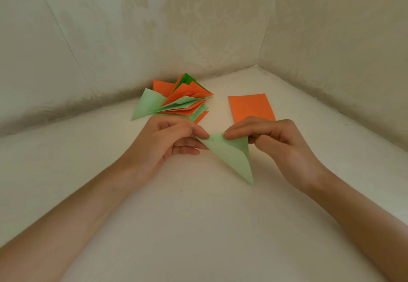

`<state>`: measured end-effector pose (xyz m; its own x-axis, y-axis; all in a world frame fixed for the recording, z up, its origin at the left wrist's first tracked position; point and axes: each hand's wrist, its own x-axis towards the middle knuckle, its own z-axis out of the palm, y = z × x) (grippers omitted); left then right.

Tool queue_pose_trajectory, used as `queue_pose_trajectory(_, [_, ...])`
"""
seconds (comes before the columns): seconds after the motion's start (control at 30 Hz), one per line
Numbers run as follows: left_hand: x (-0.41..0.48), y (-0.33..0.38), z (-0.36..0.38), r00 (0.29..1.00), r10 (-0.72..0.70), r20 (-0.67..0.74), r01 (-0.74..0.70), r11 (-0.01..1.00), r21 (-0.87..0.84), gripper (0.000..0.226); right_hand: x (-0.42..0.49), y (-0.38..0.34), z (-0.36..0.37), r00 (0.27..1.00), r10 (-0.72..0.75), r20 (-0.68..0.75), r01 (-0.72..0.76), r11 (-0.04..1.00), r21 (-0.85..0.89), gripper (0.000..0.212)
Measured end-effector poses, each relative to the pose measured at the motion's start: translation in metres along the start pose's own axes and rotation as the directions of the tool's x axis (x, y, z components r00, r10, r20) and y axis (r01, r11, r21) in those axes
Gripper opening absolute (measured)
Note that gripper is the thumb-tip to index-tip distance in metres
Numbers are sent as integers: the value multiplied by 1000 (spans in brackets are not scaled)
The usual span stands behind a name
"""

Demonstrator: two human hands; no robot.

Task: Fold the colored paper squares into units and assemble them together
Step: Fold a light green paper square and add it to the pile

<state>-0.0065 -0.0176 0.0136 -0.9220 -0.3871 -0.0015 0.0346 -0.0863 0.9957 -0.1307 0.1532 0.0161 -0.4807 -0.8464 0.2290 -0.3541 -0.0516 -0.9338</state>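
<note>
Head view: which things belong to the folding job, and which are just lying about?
Job:
light green paper, pinched by left hand and right hand
pile of folded units, orange and green
flat orange sheet

Just there:
white surface
patterned wall

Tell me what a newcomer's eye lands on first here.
In the middle, the left hand and the right hand each pinch the top edge of a folded light green paper triangle, whose point hangs down. Behind the left hand sits a bright pile of folded orange and green pieces. A flat orange sheet lies to the right of the pile, just beyond the right hand.
</note>
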Motion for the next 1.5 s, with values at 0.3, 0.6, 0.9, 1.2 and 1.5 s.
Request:
queue_pose_trajectory(0.3, [-2, 0, 6, 1000, 13, 0, -13, 996, 91, 13, -1, -1, 3, 996, 63, -65, -66, 997, -43, 37])
queue_pose_trajectory(0.6, [-4, 1, 10, 994, 47, -95, -36, 993, 115, 13, 4, 1, 10, 975, 72, -209, -56, 995, 80, 31])
queue_pose_trajectory(0.9, [-5, -1, 12, 988, 143, -57, -123, 956, 265, 7, 6, 4, 4, 931, 221, -290, -202, 975, 93, 15])
queue_pose_trajectory(1.2, [-2, -21, 8, 918, 347, 193, -360, 522, 773, 12, 8, 10, 5, 952, 145, -271, -242, 899, -366, 15])
queue_pose_trajectory(1.5, [0, -23, 4, 787, 332, 520, -580, 112, 807, 36, 6, 16, -4, 983, -183, 28, 145, 662, -735, 32])
